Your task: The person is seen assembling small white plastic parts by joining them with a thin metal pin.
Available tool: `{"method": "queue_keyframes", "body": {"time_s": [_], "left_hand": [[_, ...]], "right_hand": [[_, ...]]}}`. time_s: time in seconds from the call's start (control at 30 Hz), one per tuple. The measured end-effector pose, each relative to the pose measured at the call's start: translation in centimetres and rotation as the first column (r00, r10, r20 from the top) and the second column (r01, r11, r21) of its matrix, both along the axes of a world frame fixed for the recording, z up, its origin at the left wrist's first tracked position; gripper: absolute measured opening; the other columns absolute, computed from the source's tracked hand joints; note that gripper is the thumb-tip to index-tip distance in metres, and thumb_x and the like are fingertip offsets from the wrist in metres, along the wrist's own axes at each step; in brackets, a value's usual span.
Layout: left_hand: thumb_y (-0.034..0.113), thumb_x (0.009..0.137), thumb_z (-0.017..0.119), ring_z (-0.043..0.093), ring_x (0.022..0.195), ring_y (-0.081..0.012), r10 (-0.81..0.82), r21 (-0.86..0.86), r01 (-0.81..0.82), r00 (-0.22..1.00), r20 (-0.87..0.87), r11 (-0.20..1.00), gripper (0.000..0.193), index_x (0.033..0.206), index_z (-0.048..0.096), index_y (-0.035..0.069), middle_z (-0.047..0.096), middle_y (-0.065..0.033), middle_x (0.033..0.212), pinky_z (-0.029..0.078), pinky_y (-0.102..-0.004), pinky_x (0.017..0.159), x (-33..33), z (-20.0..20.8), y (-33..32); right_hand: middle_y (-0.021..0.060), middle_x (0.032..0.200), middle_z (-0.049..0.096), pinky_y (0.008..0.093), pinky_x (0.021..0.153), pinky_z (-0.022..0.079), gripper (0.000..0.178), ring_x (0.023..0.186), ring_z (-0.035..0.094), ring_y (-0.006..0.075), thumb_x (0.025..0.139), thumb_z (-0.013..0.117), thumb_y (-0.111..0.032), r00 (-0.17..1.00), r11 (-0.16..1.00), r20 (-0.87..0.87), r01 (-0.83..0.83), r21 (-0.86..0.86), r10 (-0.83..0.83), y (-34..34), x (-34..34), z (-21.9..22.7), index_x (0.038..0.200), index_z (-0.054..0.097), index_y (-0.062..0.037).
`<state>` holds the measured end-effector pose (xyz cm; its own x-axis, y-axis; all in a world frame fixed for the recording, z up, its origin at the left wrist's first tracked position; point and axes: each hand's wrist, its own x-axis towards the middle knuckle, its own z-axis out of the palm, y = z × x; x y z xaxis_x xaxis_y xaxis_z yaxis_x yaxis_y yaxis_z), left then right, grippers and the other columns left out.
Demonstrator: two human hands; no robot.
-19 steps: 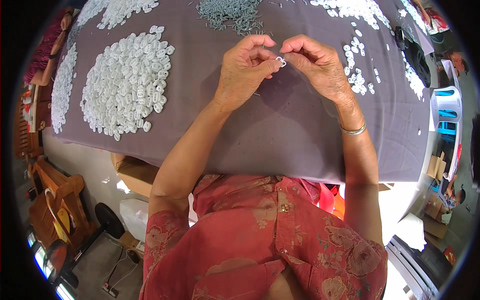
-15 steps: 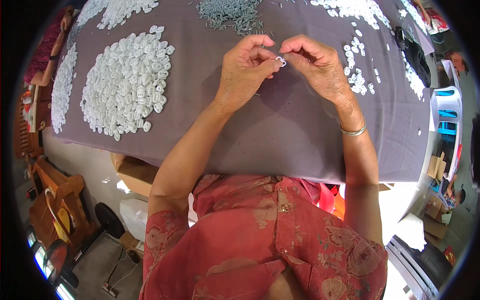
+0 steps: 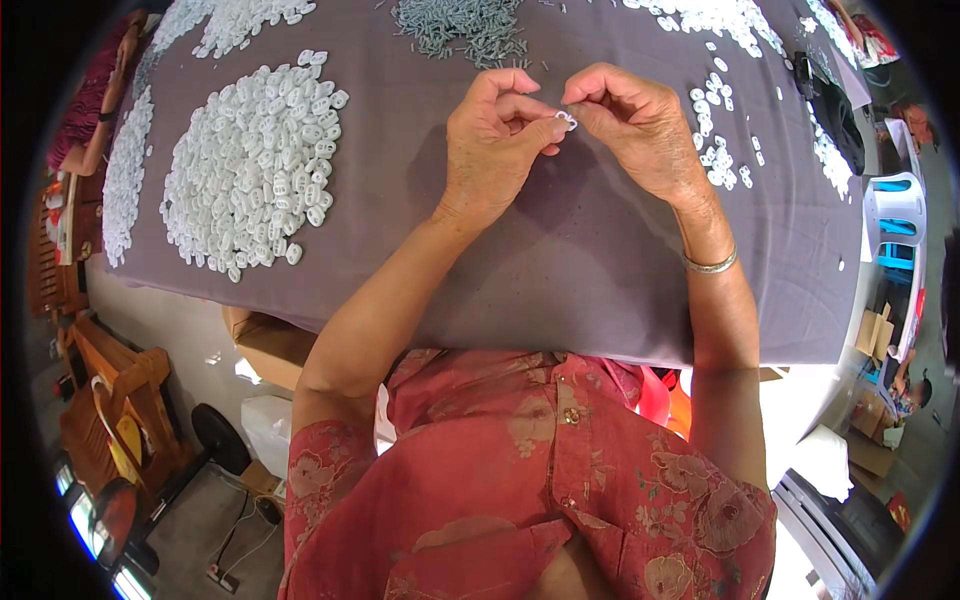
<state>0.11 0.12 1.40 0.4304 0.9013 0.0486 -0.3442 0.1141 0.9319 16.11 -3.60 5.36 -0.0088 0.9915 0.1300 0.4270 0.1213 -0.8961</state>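
Looking down from the head camera, both hands meet over the middle of the table (image 3: 560, 290), which is covered in a grey-purple cloth, a little short of its far edge. The left hand (image 3: 495, 150) is curled, thumb and forefinger pinching one side of a small white plastic piece (image 3: 565, 119); the right hand (image 3: 640, 130) pinches the other side with its own fingertips, so the piece sits between the two hands, held just above the cloth. Whether the piece is one part or two being pressed together is too small to tell. A silver bangle (image 3: 710, 265) circles the right wrist. Toward the left edge lies a large round heap of white pieces (image 3: 250, 165), with a narrower strip of the same pieces (image 3: 125, 175) closer to that edge. At the far edge, just beyond the hands, sits a pile of small grey pins (image 3: 460, 25). A thin scatter of white pieces (image 3: 720, 150) lies beside the right hand, and more white pieces (image 3: 720, 15) spread along the far right corner. Judging by the heaps, much has been handled, yet plenty of loose pieces and pins remain, so the work looks well along but unfinished.
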Motion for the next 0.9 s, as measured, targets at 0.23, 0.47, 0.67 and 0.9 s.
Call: {"method": "queue_keyframes", "body": {"time_s": [0.23,0.47,0.67,0.9], "left_hand": [[-0.005,0.078,0.065,0.062,0.070,-0.0122,0.055,-0.023,-0.056,0.998,-0.026,0.998,0.034,0.103,0.042,-0.001,0.065,-0.0112,0.081,0.055,-0.0245,0.060,0.1,0.1,0.0],[-0.004,0.078,0.065,0.061,0.068,-0.0114,0.027,-0.003,-0.027,0.998,-0.062,1.000,0.033,0.101,0.042,-0.001,0.064,-0.0103,0.079,0.054,-0.0243,0.059,0.1,0.0,0.1],[-0.005,0.078,0.066,0.061,0.068,-0.0110,0.020,-0.007,-0.020,0.995,-0.094,1.000,0.033,0.100,0.041,-0.001,0.063,-0.0098,0.077,0.053,-0.0241,0.058,0.1,0.1,-0.1],[-0.005,0.079,0.065,0.061,0.068,-0.0116,-0.022,0.009,0.022,0.998,-0.058,1.000,0.033,0.100,0.041,-0.001,0.062,-0.0101,0.077,0.053,-0.0245,0.059,0.3,-0.3,-0.1]], "right_hand": [[-0.0056,0.078,0.057,0.0178,0.065,0.042,0.010,0.072,0.049,0.0019,0.083,0.056,0.006,0.999,0.999,0.018,0.032,-0.018,-0.032,0.1,-0.1,-0.1,0.086,0.061,-0.0023],[-0.0062,0.074,0.056,0.0173,0.060,0.041,0.009,0.067,0.047,0.0010,0.083,0.055,0.006,0.995,1.000,0.095,-0.001,-0.007,0.002,0.2,0.1,0.0,0.084,0.060,-0.0019],[-0.0066,0.072,0.054,0.0172,0.055,0.038,0.012,0.064,0.044,0.0004,0.082,0.053,0.007,0.986,0.998,0.152,-0.068,-0.011,0.069,0.3,0.5,0.1,0.083,0.060,-0.0018],[-0.0071,0.072,0.053,0.0174,0.054,0.036,0.010,0.064,0.043,0.0004,0.082,0.054,0.007,0.983,0.987,0.121,-0.127,-0.100,0.139,0.5,1.2,0.6,0.082,0.060,-0.0017]]}}
